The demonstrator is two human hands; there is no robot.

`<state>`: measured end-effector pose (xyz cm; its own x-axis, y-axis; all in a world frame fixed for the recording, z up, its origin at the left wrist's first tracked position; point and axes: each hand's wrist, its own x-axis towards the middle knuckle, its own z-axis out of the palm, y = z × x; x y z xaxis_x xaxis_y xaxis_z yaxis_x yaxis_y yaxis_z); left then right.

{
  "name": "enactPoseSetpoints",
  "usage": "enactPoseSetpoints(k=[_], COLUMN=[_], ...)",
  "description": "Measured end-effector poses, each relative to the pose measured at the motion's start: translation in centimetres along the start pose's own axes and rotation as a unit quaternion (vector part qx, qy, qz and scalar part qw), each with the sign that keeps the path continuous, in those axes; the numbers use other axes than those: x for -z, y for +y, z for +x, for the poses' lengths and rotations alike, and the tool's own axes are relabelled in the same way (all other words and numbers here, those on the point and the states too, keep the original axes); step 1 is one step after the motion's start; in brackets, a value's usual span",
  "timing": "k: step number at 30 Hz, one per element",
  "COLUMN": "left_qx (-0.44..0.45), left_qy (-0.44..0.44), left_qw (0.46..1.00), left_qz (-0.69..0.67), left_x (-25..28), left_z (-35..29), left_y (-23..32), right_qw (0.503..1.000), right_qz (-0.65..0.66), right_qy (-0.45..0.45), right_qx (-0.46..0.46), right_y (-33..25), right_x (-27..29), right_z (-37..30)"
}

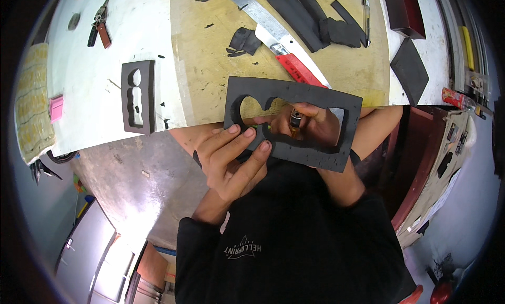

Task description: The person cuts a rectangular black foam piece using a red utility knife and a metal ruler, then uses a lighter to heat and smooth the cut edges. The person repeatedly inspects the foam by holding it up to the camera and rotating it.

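A thick black foam block (300, 87) with a shaped cutout through it is tilted up in front of my chest. My left hand (231, 159) grips its left end, with the fingers laid over the front face by the narrow neck of the cutout. Through the wide part of the opening, my right hand (320, 126) shows behind the foam. It is closed around a lighter (295, 117) with a metal top, the thumb close to that top. No flame can be made out. The rest of my right hand is hidden by the block.
On the yellowish mat (205, 56) lie a steel ruler (258, 14), a red-handled tool (297, 68), black foam scraps (244, 41) and a pen (366, 20). Another cut foam block (149, 96) stands left, near keys (100, 25). A black diamond-shaped piece (410, 71) lies right.
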<state>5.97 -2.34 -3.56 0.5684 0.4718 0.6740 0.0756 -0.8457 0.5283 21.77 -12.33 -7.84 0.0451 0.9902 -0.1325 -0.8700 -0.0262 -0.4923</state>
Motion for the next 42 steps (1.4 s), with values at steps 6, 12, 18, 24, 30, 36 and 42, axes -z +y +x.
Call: enactPoseSetpoints(k=[6, 12, 18, 24, 30, 36, 42], left_qx=[0.000, 0.010, 0.009, 0.019, 0.019, 0.016, 0.022], left_qy=[-0.049, -0.044, -0.043, -0.013, -0.014, -0.019, -0.014], left_qw=[0.999, 0.999, 0.999, 1.000, 1.000, 1.000, 1.000], left_qz=[0.013, 0.004, 0.005, 0.004, -0.004, -0.006, -0.003], left_x=[0.3, 0.0, -0.4, -0.7, -0.7, -0.5, -0.7], left_z=[0.2, 0.6, 0.5, 0.2, 0.1, 0.2, 0.0], left_y=[0.1, 0.1, 0.1, -0.1, 0.0, 0.1, -0.1], right_qw=[0.953, 0.988, 0.972, 0.968, 0.950, 0.969, 0.951], right_qz=[-0.017, 0.129, 0.101, -0.169, -0.278, -0.228, -0.241], right_qy=[0.300, 0.069, 0.196, 0.186, 0.140, 0.094, 0.189], right_qx=[-0.024, 0.052, 0.078, -0.017, 0.016, 0.023, 0.038], right_y=[-1.2, -0.4, -0.4, -0.7, -1.0, 0.5, -0.7], right_x=[-5.3, -2.1, -3.5, -2.1, -1.6, 0.6, -2.2], right_z=[0.9, -0.4, -0.3, -0.2, 0.2, 0.1, 0.4])
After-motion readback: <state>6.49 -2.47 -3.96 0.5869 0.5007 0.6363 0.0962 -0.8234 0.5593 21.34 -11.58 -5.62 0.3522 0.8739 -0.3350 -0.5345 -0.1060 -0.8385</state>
